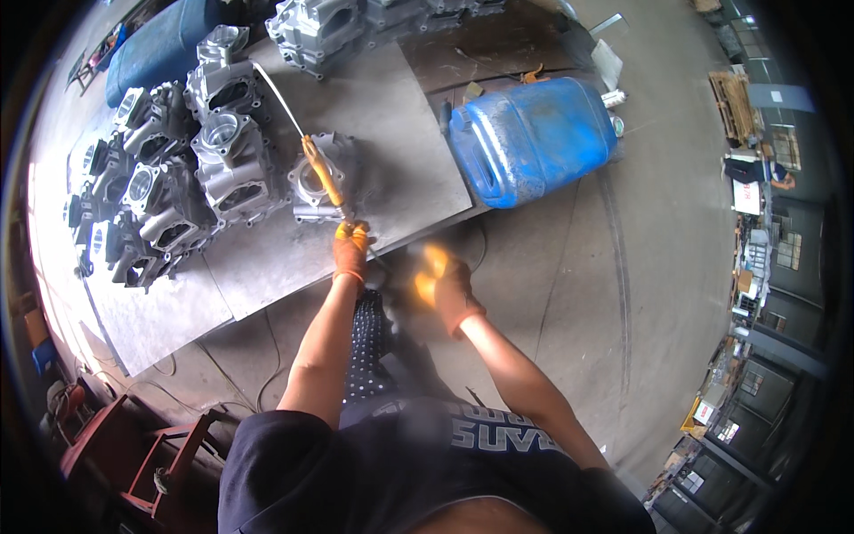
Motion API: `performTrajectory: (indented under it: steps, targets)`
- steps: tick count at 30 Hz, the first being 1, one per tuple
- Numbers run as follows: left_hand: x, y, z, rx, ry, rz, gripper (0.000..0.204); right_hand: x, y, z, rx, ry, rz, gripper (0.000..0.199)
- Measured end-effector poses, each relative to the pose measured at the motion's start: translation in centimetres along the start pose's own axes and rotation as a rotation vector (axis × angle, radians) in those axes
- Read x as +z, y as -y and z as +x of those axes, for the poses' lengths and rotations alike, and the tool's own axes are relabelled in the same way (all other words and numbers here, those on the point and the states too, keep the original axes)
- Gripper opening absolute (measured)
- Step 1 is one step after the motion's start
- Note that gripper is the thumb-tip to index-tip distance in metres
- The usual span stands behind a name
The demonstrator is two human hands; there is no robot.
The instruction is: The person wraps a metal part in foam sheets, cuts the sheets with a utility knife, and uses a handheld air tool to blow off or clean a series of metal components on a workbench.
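My left hand [351,245], in an orange and yellow work glove, is closed around the near end of a long slim tool [322,169]. The tool has an orange body, metal at the hand end and a thin pale length reaching up and left; its exact kind is unclear. It crosses over a single grey metal casting [313,182] near the table's front edge. Off the edge to the right, my right hand [447,283] wears a matching glove and is smeared by motion. Its fingers, and anything in them, cannot be made out.
Several machined castings [233,165] crowd the left of the metal-topped table [400,160], with more [320,31] at the back. A blue plastic jerrycan [543,138] lies at the right. Hoses [271,369] and a red metal frame [147,463] are on the floor at left.
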State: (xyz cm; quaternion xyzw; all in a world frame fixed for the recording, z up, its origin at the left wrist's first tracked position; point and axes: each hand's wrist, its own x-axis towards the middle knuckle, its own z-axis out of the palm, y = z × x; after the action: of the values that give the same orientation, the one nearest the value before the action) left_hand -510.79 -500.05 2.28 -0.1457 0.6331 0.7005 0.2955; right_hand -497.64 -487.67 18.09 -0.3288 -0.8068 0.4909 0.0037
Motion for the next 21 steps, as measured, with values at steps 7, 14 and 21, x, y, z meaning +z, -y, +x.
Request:
performTrajectory:
  steps: [7,14,21]
  targets:
    - [6.0,-1.4,-4.8,-0.065,0.255,-0.029,0.031,2.4,1.1,9.6,-0.059,-0.092,0.325,0.047]
    - [9.5,-10.9,-12.3,-0.196,0.714,-0.224,0.025,-5.2,2.0,7.1,-0.511,0.053,-0.813,0.053]
    - [3.0,-8.9,-6.1,0.192,0.558,0.306,0.03,-12.5,11.1,2.6,-0.606,-0.293,-0.188,0.042]
